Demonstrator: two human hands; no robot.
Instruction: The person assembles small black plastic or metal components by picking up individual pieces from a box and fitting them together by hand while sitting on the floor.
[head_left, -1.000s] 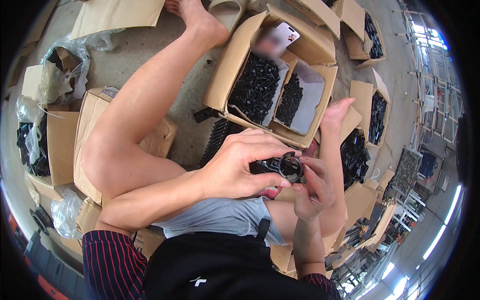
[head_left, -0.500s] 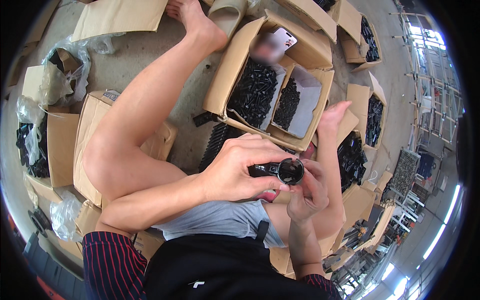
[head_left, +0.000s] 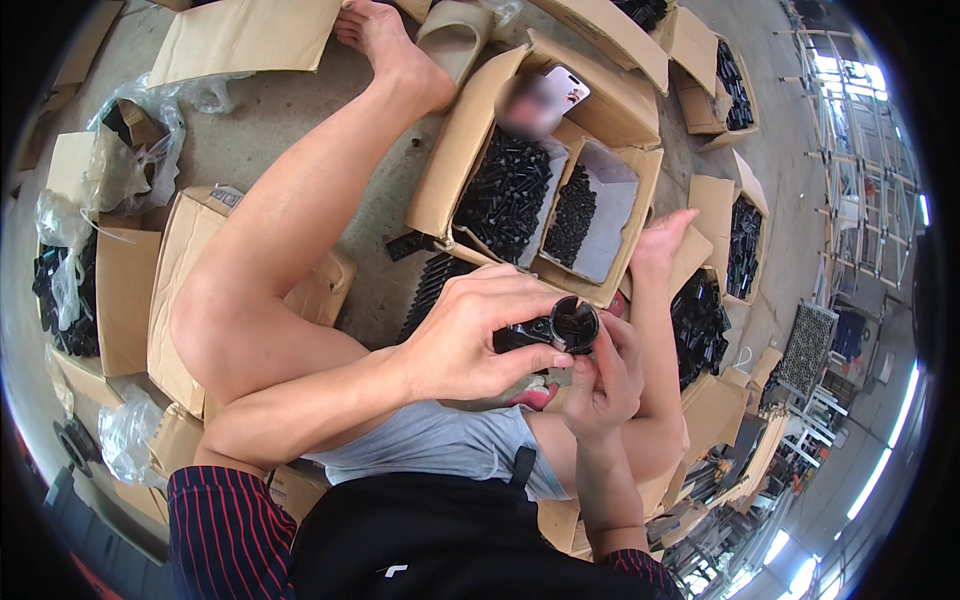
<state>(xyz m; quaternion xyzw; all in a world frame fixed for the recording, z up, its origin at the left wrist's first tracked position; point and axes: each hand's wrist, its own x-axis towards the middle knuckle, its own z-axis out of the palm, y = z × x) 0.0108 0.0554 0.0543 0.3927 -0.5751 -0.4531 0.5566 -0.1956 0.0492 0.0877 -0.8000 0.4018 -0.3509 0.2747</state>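
Note:
My left hand (head_left: pixel 480 335) is closed round the body of a glossy black plastic part with a round open collar (head_left: pixel 575 326) at its right end. The collar's hollow faces up toward me. At the collar's lower right rim, my right hand (head_left: pixel 608 380) grips with thumb and fingers. Whether a smaller piece lies between those fingertips, I cannot tell. Just beyond my hands stands an open cardboard box (head_left: pixel 432 190) with two inner compartments. Long black pieces (head_left: pixel 508 185) fill the left one, and small black pieces (head_left: pixel 573 215) lie in the right one.
A phone (head_left: pixel 568 90) leans at the box's far end beside a blurred patch. Black ribbed parts (head_left: pixel 430 290) lie left of my hands. Cartons of black parts (head_left: pixel 700 325) stand at right, another carton (head_left: pixel 128 300) at left. My bare legs flank the box.
The collar has shifted slightly left and up and tipped a little. My right hand has moved left with it, its fingers now lower on the rim. My left hand keeps its hold.

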